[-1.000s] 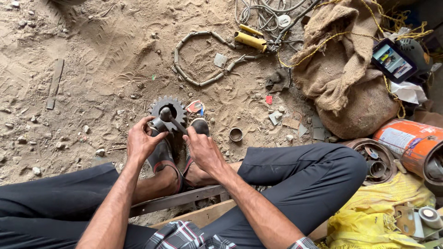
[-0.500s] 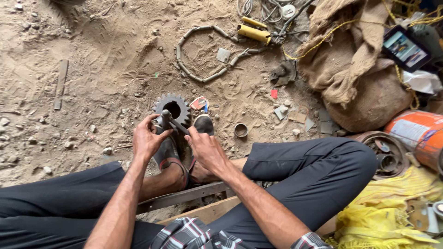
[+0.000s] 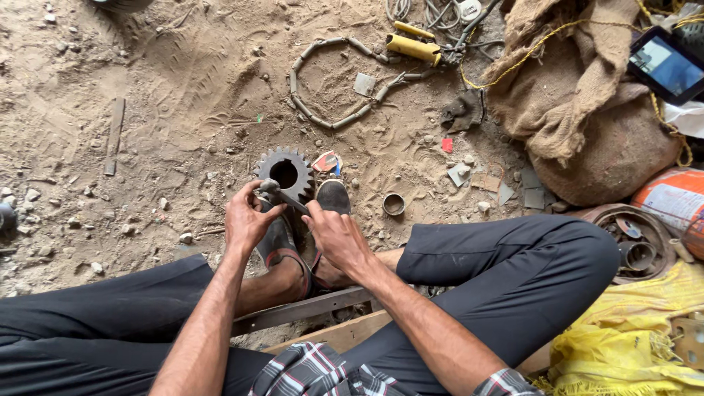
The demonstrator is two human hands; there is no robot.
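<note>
A dark toothed gear (image 3: pixel 286 173) lies flat on the sandy ground just beyond my feet. My left hand (image 3: pixel 248 220) grips a short metal rod-like tool (image 3: pixel 277 195) at its rounded end, right at the gear's near edge. My right hand (image 3: pixel 336 236) is closed on the tool's other end, over my dark sandals (image 3: pixel 334 196). A small metal ring (image 3: pixel 394 204) rests on the sand to the right of my feet.
A burlap sack (image 3: pixel 587 110) and an orange cylinder (image 3: pixel 675 202) sit at right, with a round metal part (image 3: pixel 631 235) and yellow cloth (image 3: pixel 631 345) nearer. A chain loop (image 3: pixel 330 81), yellow-handled tool (image 3: pixel 412 45) and tablet (image 3: pixel 667 66) lie farther off.
The view has shifted slightly; both hands stay on the tool at the gear, with small adjustments of the fingers.
</note>
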